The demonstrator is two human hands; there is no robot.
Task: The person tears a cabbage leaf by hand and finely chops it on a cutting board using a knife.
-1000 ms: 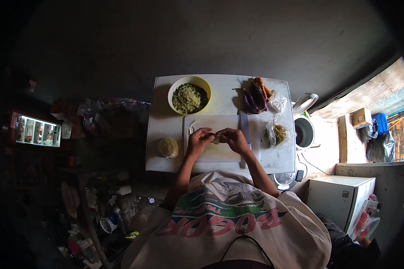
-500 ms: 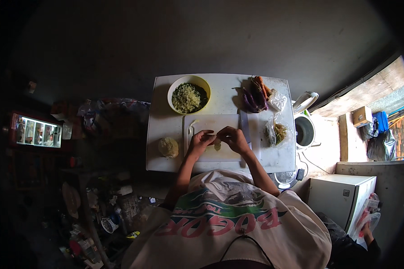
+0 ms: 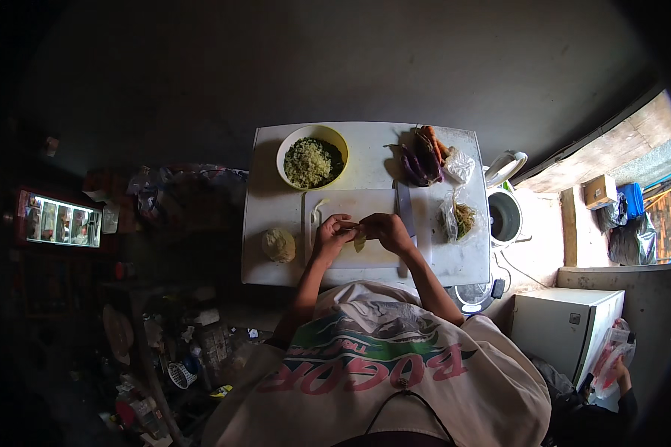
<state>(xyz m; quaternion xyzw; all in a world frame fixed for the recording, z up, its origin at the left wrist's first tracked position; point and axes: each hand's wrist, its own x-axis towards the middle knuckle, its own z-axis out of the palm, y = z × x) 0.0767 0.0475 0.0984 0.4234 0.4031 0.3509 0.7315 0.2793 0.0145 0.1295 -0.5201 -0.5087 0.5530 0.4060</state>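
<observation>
A thin pale-yellowish piece (image 3: 360,243) — narrowing downward — hangs over the white cutting board (image 3: 358,201).

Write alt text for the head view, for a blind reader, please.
A person's left hand and right hand hold a small, thin, pale-yellow piece over a white rectangular cutting board. Beyond it are a round yellow bowl of chopped greens and purple eggplants.

Held piece (image 3: 359,243) over board (image 3: 350,200) | bowl (image 3: 328,132) behind left | knife (image 3: 405,205) seemingly on board

Both forearms (image 3: 303,292) rise from the lower centre, angling inward. Near the frame's middle, the left hand (image 3: 329,242) and right hand (image 3: 392,232) meet almost fingertip to fingertip, fingers (image 3: 373,223) curled in a pinch.
</observation>
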